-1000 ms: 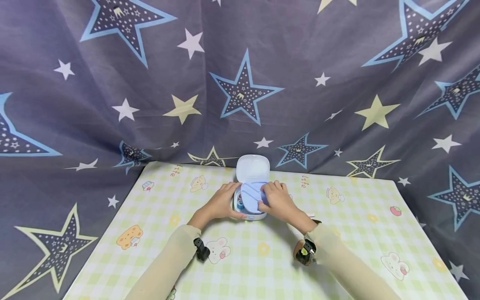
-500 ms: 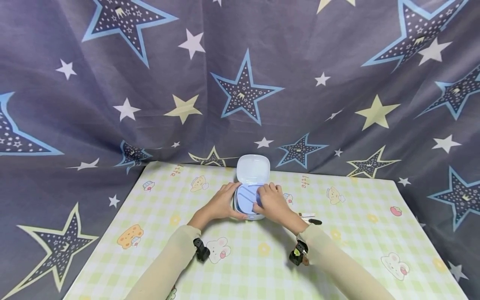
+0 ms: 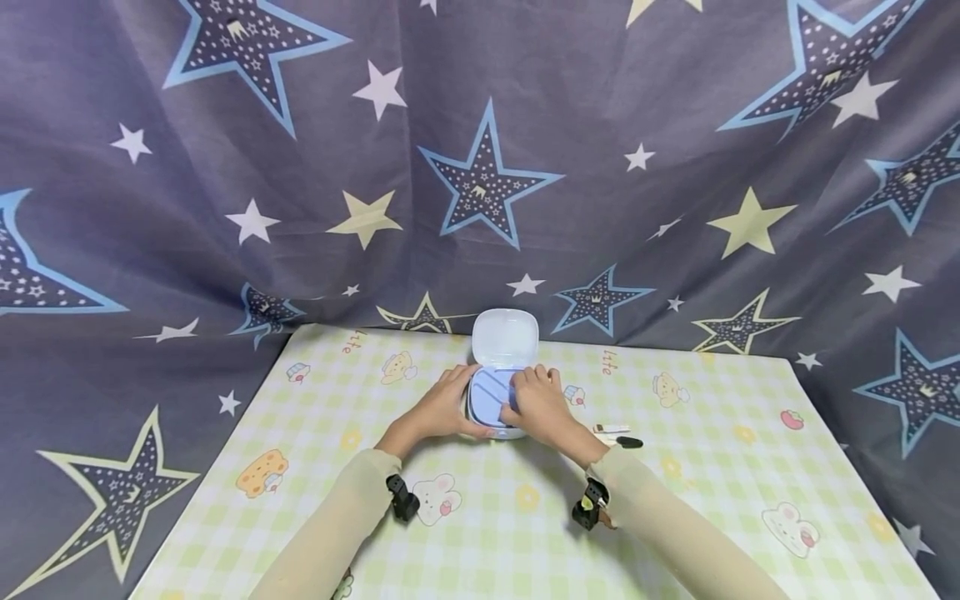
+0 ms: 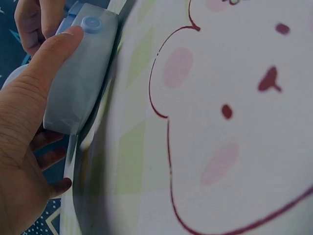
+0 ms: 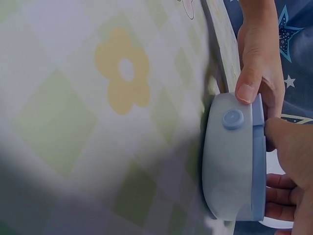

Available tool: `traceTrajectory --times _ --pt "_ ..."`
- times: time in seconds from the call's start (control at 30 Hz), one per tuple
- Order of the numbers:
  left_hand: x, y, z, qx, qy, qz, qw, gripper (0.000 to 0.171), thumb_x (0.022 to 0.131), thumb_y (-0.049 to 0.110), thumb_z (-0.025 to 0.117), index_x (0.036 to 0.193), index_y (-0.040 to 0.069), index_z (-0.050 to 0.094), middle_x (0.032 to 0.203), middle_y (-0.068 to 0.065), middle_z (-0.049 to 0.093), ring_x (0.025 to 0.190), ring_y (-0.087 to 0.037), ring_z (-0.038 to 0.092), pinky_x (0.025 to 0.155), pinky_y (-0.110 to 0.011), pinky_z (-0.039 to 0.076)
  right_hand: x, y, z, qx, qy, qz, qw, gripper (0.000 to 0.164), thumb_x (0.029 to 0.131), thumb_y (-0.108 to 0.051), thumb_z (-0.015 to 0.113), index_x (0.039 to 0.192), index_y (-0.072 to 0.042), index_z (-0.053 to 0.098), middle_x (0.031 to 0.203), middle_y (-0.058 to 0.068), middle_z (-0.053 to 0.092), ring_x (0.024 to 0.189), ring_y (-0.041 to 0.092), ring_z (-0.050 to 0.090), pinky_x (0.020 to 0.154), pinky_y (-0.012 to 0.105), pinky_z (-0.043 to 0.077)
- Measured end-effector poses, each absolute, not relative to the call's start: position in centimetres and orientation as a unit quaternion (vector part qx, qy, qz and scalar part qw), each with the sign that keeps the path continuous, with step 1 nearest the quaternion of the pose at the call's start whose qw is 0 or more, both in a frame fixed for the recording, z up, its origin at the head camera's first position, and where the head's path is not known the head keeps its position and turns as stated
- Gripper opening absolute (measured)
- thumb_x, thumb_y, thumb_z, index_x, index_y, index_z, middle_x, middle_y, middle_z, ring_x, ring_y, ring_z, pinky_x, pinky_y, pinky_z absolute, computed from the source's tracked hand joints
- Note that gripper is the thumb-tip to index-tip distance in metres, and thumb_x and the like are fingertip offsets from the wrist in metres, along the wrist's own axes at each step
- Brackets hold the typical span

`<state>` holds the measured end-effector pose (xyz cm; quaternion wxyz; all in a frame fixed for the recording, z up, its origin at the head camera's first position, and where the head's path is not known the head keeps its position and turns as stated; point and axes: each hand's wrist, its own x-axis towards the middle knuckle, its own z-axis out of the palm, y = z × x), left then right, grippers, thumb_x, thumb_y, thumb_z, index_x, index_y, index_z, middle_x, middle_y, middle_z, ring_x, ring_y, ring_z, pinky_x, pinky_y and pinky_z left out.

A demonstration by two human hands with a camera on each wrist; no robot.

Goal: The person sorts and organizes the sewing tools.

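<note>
A small pale plastic storage box (image 5: 227,166) sits near the back of the table, its lid (image 3: 506,337) swung up behind. Inside its mouth lies a blue inner tray (image 3: 489,400) with slanting ridges, roughly level and covering what is beneath. My left hand (image 3: 448,406) grips the box from the left, thumb on the front wall beside the round blue button (image 4: 91,24). Over the tray's right part, my right hand (image 3: 543,406) pinches it with curled fingers and thumb. Those fingers hide the tray's right side.
To the right of the box lie a thin white-and-brown stick-like item (image 3: 612,429) and a dark-ended one (image 3: 628,442). A checked, cartoon-printed cloth (image 3: 525,533) covers the table. Behind its back edge hangs a star-patterned curtain (image 3: 600,208).
The blue tray has gone from tilted, with small contents showing at its left, to lying level in the box. My right hand has shifted slightly left with it, uncovering the items on the right.
</note>
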<state>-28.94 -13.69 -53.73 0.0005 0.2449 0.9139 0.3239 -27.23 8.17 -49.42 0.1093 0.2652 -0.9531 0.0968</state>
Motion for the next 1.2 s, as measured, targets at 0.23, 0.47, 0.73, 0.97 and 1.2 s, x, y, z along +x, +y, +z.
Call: traceTrajectory --times 0.23,0.47,0.73,0.97,1.2 --pt "-28.95 -13.64 -53.82 0.235 0.914 0.33 0.006 0.122 0.062 0.053 0.094 0.158 0.011 0.032 0.148 -0.009 0.048 0.134 -0.028 0.046 0.117 -0.048 0.04 -27.27 8.09 -49.61 0.266 -0.952 0.101 0.112 0.033 0.086 -0.03 0.07 0.099 -0.002 0.059 0.09 0.01 0.056 0.088 0.027 0.046 0.093 0.051 0.038" --pt "-29.06 -13.77 -53.85 0.225 0.916 0.333 0.013 0.125 0.061 0.054 0.094 0.16 0.01 0.03 0.153 -0.01 0.045 0.139 -0.029 0.043 0.12 -0.049 0.037 -27.3 7.87 -49.69 0.261 -0.954 0.104 0.105 0.035 0.087 -0.032 0.07 0.103 -0.001 0.061 0.092 0.01 0.059 0.088 0.027 0.048 0.095 0.05 0.038" --pt "-29.13 -13.74 -53.29 0.227 0.916 0.329 0.018 0.124 0.062 0.054 0.094 0.159 0.01 0.031 0.152 -0.011 0.045 0.139 -0.029 0.042 0.12 -0.049 0.037 -27.32 7.55 -50.17 0.255 -0.955 0.088 0.125 0.032 0.086 -0.032 0.07 0.096 -0.003 0.06 0.089 0.01 0.059 0.087 0.028 0.049 0.092 0.05 0.038" --pt "-29.04 -13.69 -53.04 0.235 0.919 0.317 0.017 0.12 0.063 0.055 0.092 0.158 0.009 0.034 0.151 -0.011 0.047 0.14 -0.031 0.043 0.12 -0.05 0.036 -27.17 7.86 -50.17 0.258 -0.955 0.089 0.115 0.034 0.087 -0.034 0.071 0.096 -0.003 0.06 0.091 0.01 0.06 0.088 0.028 0.05 0.093 0.05 0.037" --pt "-29.21 -13.78 -53.35 0.25 0.93 0.27 -0.011 0.119 0.065 0.062 0.088 0.157 0.008 0.035 0.151 -0.011 0.048 0.141 -0.031 0.044 0.122 -0.05 0.034 -27.03 8.31 -50.0 0.282 -0.947 0.075 0.132 0.034 0.089 -0.035 0.071 0.096 -0.003 0.061 0.092 0.011 0.064 0.09 0.029 0.053 0.096 0.053 0.038"
